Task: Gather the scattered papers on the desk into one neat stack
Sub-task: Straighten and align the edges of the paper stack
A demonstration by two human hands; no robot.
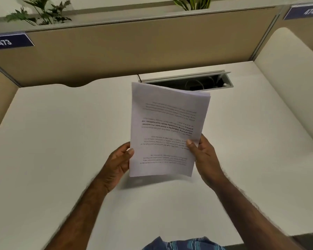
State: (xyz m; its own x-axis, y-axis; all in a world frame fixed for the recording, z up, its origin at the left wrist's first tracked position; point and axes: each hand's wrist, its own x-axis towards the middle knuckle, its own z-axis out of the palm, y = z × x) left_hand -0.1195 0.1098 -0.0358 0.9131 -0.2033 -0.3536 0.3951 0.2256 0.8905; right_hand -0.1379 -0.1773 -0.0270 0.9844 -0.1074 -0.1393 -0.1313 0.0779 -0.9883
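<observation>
A stack of white printed papers (167, 130) is held above the white desk (61, 141), tilted up toward me, with the text upside down. My left hand (118, 164) grips its lower left edge, thumb on the front sheet. My right hand (205, 156) grips the lower right edge, thumb on the front too. The sheets lie nearly flush, with slight offsets at the top right corner. A shadow falls on the desk under the stack. No loose sheets show on the desk.
An open cable hatch (188, 80) with wires inside lies in the desk just behind the papers. A beige partition (134, 46) with labels 473 and 474 bounds the back, plants above it. A rounded white divider (293, 74) stands at the right.
</observation>
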